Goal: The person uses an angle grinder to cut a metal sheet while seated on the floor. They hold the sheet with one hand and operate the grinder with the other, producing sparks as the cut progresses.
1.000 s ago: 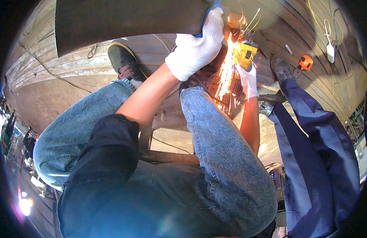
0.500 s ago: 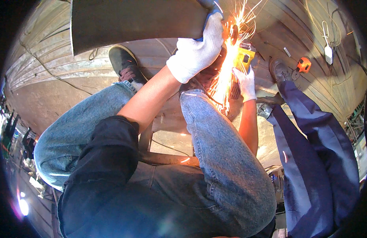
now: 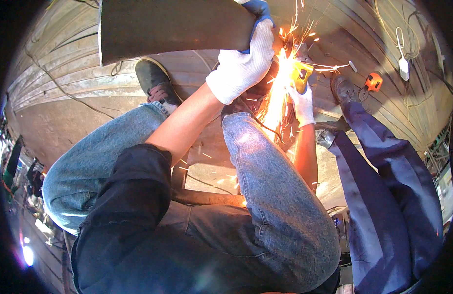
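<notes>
My left hand [image 3: 242, 63], in a white glove with blue fingertips, grips the right end of a dark metal sheet [image 3: 172, 27] held up at the top of the view. Just right of it my right hand [image 3: 303, 102], also white-gloved, is closed on a yellow angle grinder [image 3: 300, 76]. The grinder's disc is against the sheet's edge. Bright orange sparks [image 3: 280, 93] stream down over my right knee and spray upward to the right. My legs in blue jeans fill the middle of the view.
Another person's leg in dark blue trousers [image 3: 383, 181] and a dark shoe [image 3: 343, 89] stand close at the right. An orange tape measure [image 3: 373, 81] and a white plug on a cable [image 3: 404, 67] lie on the planked floor. My dark shoe [image 3: 153, 76] is at left.
The spark shower has grown and now also sprays upward. The metal sheet and my left hand have shifted slightly up in the view; the grinder stays at the sheet's edge.
</notes>
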A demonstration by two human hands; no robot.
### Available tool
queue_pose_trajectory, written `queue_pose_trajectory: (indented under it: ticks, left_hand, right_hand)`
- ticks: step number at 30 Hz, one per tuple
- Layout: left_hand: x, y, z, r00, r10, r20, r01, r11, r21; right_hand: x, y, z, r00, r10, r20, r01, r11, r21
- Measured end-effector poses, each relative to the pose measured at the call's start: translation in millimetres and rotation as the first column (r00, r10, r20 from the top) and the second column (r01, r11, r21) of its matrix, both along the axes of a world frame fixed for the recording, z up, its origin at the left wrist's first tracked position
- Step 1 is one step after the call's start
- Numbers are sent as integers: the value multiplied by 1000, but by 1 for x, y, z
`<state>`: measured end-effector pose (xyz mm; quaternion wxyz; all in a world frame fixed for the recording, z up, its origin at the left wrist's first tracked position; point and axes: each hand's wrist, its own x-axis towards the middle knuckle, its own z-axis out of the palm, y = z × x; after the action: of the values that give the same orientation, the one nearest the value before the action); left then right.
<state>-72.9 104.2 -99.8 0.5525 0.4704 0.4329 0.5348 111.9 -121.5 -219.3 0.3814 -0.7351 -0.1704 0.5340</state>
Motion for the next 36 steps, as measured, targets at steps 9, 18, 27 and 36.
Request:
queue_pose_trajectory:
  ticks: [9, 18, 27, 36]
  left_hand:
    - [2, -2, 1, 996, 19, 84, -14, 998, -61]
    - [-2, -4, 2, 999, -39, 0, 38, 993, -114]
    - [3, 2, -3, 996, 17, -91, -7, 994, 106]
    - [1, 2, 3, 999, -21, -35, 23, 999, 47]
  right_hand:
    - [2, -6, -8, 993, 81, 90, -75, 995, -65]
    - [-2, 11, 15, 998, 36, 46, -28, 987, -159]
    - [6, -10, -13, 897, 300, 323, -316, 949, -4]
    - [-4, 8, 14, 949, 222, 223, -224, 974, -18]
